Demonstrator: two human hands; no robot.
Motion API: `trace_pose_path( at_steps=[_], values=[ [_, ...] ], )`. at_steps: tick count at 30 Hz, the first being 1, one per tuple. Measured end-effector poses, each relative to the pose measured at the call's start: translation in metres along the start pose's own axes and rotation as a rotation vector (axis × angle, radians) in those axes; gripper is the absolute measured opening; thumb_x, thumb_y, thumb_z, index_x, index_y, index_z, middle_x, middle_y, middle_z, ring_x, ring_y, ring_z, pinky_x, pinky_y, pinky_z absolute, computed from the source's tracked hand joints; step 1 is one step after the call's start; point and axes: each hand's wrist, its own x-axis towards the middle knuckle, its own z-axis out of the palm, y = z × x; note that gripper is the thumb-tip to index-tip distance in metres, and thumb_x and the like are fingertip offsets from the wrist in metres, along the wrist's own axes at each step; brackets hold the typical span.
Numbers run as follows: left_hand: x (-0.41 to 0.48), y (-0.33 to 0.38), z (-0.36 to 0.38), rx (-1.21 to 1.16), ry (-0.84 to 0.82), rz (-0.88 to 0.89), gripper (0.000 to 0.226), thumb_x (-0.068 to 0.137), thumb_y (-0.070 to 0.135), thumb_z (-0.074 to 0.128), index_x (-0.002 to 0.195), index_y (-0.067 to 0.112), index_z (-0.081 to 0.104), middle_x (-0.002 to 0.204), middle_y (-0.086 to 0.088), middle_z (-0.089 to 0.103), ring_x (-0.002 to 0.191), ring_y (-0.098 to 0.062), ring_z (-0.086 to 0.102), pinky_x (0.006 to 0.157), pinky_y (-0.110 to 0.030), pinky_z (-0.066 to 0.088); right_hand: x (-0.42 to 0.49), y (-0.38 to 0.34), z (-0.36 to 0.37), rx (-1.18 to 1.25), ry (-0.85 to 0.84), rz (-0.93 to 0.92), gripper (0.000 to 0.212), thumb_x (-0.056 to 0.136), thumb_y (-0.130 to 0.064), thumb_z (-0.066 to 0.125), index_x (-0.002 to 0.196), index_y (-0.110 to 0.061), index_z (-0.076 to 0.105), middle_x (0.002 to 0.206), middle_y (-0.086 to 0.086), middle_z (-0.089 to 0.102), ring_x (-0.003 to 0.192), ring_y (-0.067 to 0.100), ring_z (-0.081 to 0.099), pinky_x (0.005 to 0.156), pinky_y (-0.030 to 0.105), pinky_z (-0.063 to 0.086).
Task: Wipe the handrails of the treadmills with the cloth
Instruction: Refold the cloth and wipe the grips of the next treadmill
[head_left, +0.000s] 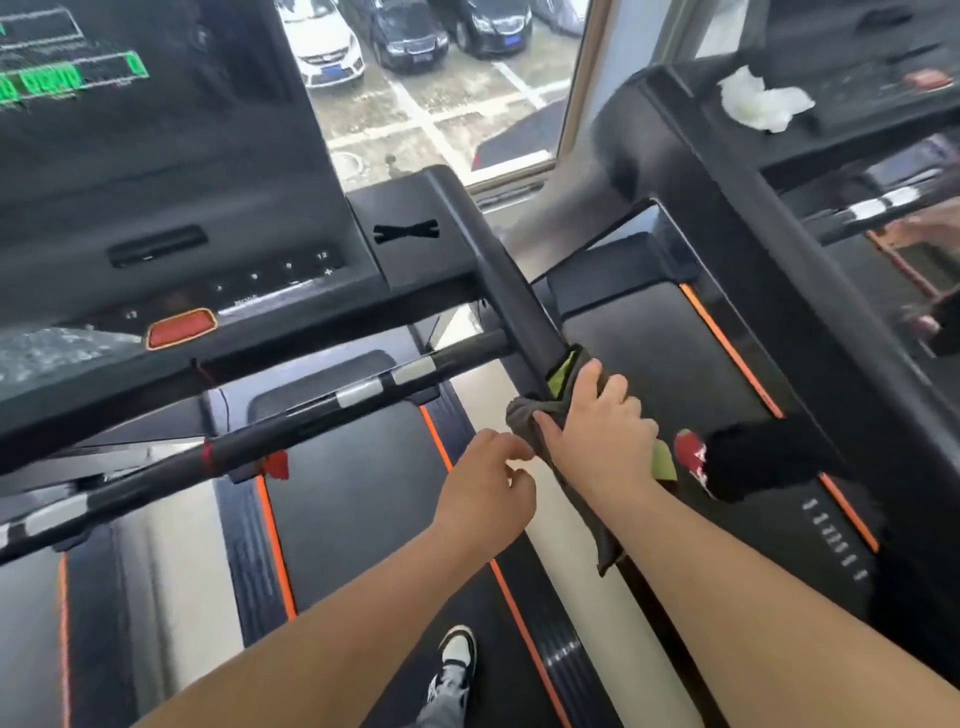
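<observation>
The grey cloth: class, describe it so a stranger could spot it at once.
Start at the big black treadmill console with the green-lit screen and follow its black side handrail toward the camera. There the right hand grips the dark grey cloth round the rail; it alone is soft fabric with lime-green patches.

Cloth (563, 387): dark grey-brown outer face, yellow-green inner face.
Handrail (498, 270): plain matt black.
Crossbar (311, 410): black with silver-grey bands.
Stop button (181, 328): red with a paler orange rim.
Console screen (67, 78): black ground with bright green blocks and thin pale lines.
Running belt (363, 493): black, edged with orange stripes.
Tag (278, 464) on the crossbar: red.
Crumpled tissue (758, 101): white.
Shoe (460, 652): black and white panels.
Cars outside: white car (322, 47) and black car (405, 31), both with blue plates.
</observation>
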Motion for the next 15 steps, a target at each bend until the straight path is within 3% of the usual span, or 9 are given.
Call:
trace_pose_path(
  at_steps=[7, 11, 15],
  values=[
    [0.031, 0.009, -0.027, -0.055, 0.015, -0.062, 0.035, 0.098, 0.013, 0.049, 0.127, 0.025, 0.064, 0.114, 0.015, 0.052, 0.1, -0.006, 0.055, 0.083, -0.019, 0.043, 0.056, -0.028, -0.005, 0.061, -0.017, -0.034, 0.095, 0.092, -0.073, 0.047, 0.158, -0.013, 0.012, 0.145, 0.019, 0.042, 0.12, 0.038, 0.058, 0.089, 0.053, 0.056],
    [0.043, 0.016, -0.022, -0.086, 0.029, -0.052, 0.025, 0.096, 0.015, 0.052, 0.111, 0.031, 0.065, 0.115, 0.01, 0.057, 0.095, -0.012, 0.061, 0.075, -0.023, 0.047, 0.029, -0.004, -0.005, 0.061, -0.041, -0.085, 0.092, 0.095, -0.069, 0.048, 0.16, -0.018, 0.006, 0.144, 0.014, 0.041, 0.119, 0.035, 0.058, 0.086, 0.048, 0.057],
    [0.058, 0.026, -0.018, -0.11, 0.104, -0.009, 0.022, 0.094, 0.013, 0.054, 0.103, 0.031, 0.064, 0.111, 0.012, 0.059, 0.094, -0.006, 0.058, 0.073, -0.011, 0.04, -0.016, 0.024, -0.002, 0.013, -0.054, -0.072, 0.093, 0.095, -0.067, 0.049, 0.161, -0.018, 0.005, 0.133, 0.009, 0.044, 0.11, 0.028, 0.059, 0.077, 0.042, 0.058]
  ],
)
